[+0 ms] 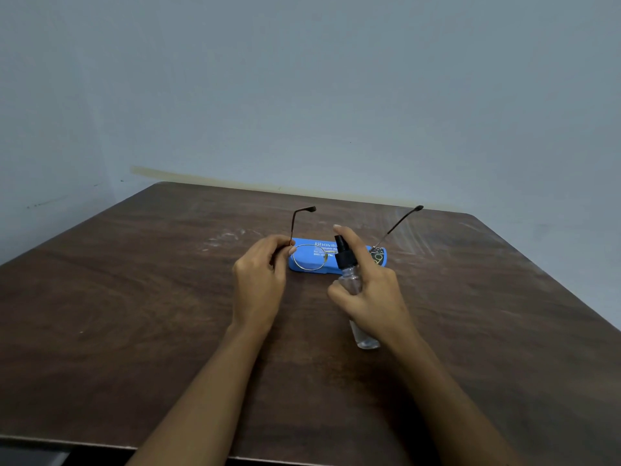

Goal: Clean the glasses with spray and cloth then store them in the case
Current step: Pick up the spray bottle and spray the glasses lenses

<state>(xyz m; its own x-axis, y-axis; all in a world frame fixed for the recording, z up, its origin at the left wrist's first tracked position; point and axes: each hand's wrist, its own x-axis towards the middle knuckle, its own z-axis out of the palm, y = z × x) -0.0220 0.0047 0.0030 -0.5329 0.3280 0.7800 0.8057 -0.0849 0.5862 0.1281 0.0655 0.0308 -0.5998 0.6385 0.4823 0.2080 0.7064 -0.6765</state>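
My left hand (260, 280) pinches the thin-rimmed glasses (308, 257) at the left hinge and holds them up above the table, temples spread and pointing away from me. My right hand (371, 287) grips a clear spray bottle (353, 284) with a black nozzle, index finger on top of the pump, the nozzle facing the left lens. Behind the glasses a closed blue case (304, 268) with white lettering lies flat on the table. The right lens is hidden behind my right hand. No cloth is in view.
The brown wooden table (134, 314) has faint white scuff marks near the back. Its far edge meets a pale blue-grey wall; the near edge runs along the bottom of the view.
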